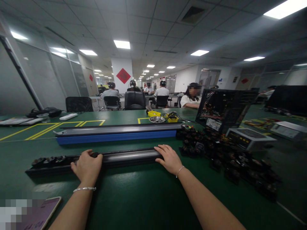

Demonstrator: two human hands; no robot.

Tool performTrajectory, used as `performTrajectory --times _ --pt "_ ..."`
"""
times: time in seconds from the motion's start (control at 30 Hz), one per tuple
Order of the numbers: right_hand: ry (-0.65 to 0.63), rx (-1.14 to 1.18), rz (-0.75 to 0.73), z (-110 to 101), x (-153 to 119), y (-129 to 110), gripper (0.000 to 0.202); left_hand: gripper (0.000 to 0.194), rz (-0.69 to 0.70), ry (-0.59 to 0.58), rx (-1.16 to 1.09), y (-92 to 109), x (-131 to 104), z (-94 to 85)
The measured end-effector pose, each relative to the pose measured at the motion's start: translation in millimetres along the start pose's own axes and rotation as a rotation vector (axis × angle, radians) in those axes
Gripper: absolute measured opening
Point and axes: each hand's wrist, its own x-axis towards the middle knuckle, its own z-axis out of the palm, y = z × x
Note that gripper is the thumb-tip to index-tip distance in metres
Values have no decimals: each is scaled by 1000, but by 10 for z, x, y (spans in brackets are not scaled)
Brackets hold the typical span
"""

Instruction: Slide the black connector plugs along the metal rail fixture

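Room: open office with ceiling panel lights, glass walls on the left, a red diamond sign [123,75] on a white pillar, and several seated people [161,92] at far desks.
Surface: green surface [148,195] with yellow lines marked toward its far left.
Rail: long dark rail [96,159] lying crosswise just in front of the person; its left part carries a row of small dark parts [49,159].
Left hand: left hand [87,166] laid over the rail near its middle, fingers curled over the top, gripping it; a bracelet sits on the wrist.
Right hand: right hand [169,158] resting on the rail's right end, fingers spread flat on it, not closed around it; thin bracelet on the wrist.
Hands: well apart, both touching the same rail.
Second rail: blue and grey rail [117,134] lying parallel, farther away.
Pile: heap of small black parts [230,159] to the right of the rails, just beside the right hand.
Case: open computer case [224,108] behind the pile, with a grey power unit [249,137] in front of it.
Trays: yellow bins [153,113] and a metal dish [156,119] beyond the blue rail.
Phone: phone [39,215] at the near left edge, screen up.
Far left: white remote [68,116] and black cables.
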Motion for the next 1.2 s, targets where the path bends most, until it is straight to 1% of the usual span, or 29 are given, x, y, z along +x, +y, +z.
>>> performTrajectory --times 0.27,0.47,0.57,0.63,0.7,0.8,0.9,1.0,1.2 --pt "0 -19 -11 12 -1 12 44 46 -28 -28 -30 7 -2 -34" --pt "8 -25 -16 10 -3 7 42 53 -31 1 65 -6 -20 -83" --pt "7 -23 -17 4 -4 2 42 57 -52 -41 102 -50 -15 -98" --pt "3 -23 -16 -1 -4 -1 42 57 -33 -71 122 -75 -9 -92" --pt "1 -23 -14 -5 -4 -3 42 58 -11 -69 142 -83 -8 -78" --pt "-4 -23 -11 -7 -3 -3 42 58 13 -59 148 -62 -23 -56" --pt "-12 -23 -10 -5 -2 0 43 54 31 -76 116 -30 -45 -43" --pt "-13 -21 -10 -5 -2 1 43 51 32 -101 80 -13 -60 -42" --pt "-10 -23 -12 -17 0 -5 42 50 29 -104 64 5 -73 -58"
